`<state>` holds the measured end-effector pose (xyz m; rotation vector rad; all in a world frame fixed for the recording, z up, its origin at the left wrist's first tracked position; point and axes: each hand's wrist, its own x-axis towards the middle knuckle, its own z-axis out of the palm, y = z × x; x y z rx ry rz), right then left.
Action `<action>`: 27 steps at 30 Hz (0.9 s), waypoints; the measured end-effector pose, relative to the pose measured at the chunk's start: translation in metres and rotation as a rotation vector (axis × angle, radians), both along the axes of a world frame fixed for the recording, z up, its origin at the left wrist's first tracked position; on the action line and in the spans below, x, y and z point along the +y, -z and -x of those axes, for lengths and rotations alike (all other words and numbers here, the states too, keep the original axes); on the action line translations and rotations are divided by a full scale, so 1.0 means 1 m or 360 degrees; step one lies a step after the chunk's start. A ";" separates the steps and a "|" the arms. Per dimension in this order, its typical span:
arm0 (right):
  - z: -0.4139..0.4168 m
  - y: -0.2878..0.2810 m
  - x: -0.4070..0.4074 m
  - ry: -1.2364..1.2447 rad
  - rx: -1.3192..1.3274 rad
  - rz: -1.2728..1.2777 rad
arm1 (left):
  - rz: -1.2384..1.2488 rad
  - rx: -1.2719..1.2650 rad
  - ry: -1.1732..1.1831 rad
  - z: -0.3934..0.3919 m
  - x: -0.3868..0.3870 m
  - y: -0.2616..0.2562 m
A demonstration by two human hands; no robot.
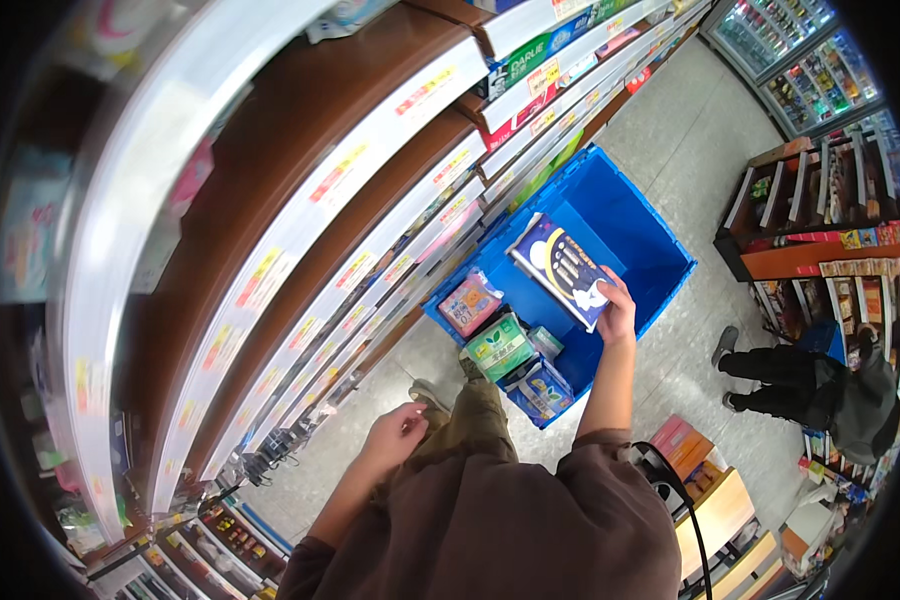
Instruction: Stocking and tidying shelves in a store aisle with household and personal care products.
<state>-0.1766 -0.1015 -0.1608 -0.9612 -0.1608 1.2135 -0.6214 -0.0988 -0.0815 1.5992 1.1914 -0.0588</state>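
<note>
My right hand [616, 306] grips the lower right end of a dark blue and white soft package [559, 266] with a yellow ring printed on it, held over a blue plastic crate [652, 225]. In the crate's near end lie a pink package [470, 304], a green package [500, 346], a blue package [538, 391] and a small pale green one [546, 343]. My left hand [396, 435] hangs by my left thigh with fingers curled; nothing is seen in it.
Store shelves with price-tag rails [345, 180] run along the left, holding toothpaste boxes [529, 64]. Another person [817, 386] in dark clothes is at the right by a snack shelf [784, 195]. Cardboard boxes [679, 442] sit at lower right, with glass-door coolers [802, 60] at the upper right.
</note>
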 end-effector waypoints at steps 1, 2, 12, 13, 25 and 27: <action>0.015 -0.018 0.000 -0.0037 0.0029 -0.0067 | -0.0019 -0.0013 -0.0016 0.003 0.001 -0.003; 0.032 -0.037 0.001 -0.0119 0.0012 -0.0111 | 0.0209 -0.0314 -0.0171 0.008 0.002 -0.006; 0.262 -0.209 -0.003 -0.1217 -0.1228 -0.0986 | 0.1285 -0.1986 -0.0780 0.115 -0.018 -0.082; 0.285 -0.220 -0.005 -0.1279 -0.1362 -0.1084 | 0.1255 -0.2079 -0.0926 0.133 -0.025 -0.079; 0.446 -0.186 -0.040 -0.1447 -0.0725 -0.0598 | 0.0031 -0.1807 -0.1128 0.268 -0.086 -0.108; 0.468 -0.181 -0.042 -0.1517 -0.0686 -0.0424 | -0.0036 -0.1719 -0.1183 0.278 -0.096 -0.106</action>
